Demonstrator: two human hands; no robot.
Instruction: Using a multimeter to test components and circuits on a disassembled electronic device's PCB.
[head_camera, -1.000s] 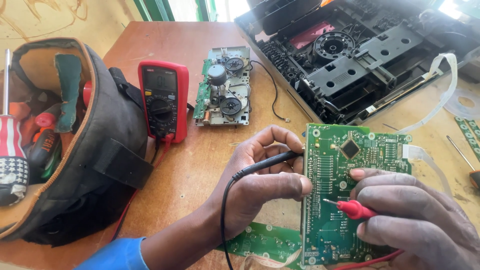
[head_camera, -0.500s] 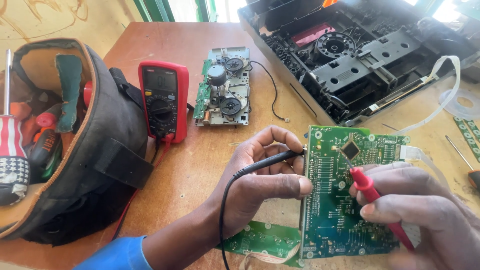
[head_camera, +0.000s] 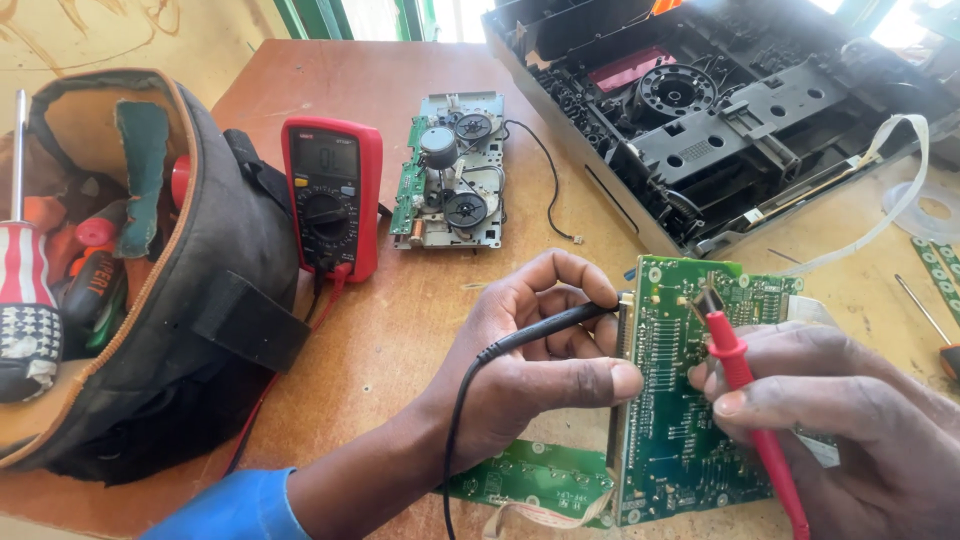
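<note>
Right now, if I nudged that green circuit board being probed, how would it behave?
The green circuit board looks thin and rigid, so it would probably slide flat rather than bend. It seems light, likely shifting easily on the wooden table. Its small soldered parts look fragile, and the red probe touching it could slip off.

Grey screen (head_camera: 327, 158) atop red multimeter (head_camera: 332, 205)

Green circuit board (head_camera: 690, 400), red probe (head_camera: 745, 385)

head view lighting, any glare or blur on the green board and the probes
Head view: daylight blows out the top right corner beyond the opened player chassis; the green circuit board, red probe and black probe are sharp and evenly lit; the multimeter screen shows slight glare; edges bow slightly.
</note>
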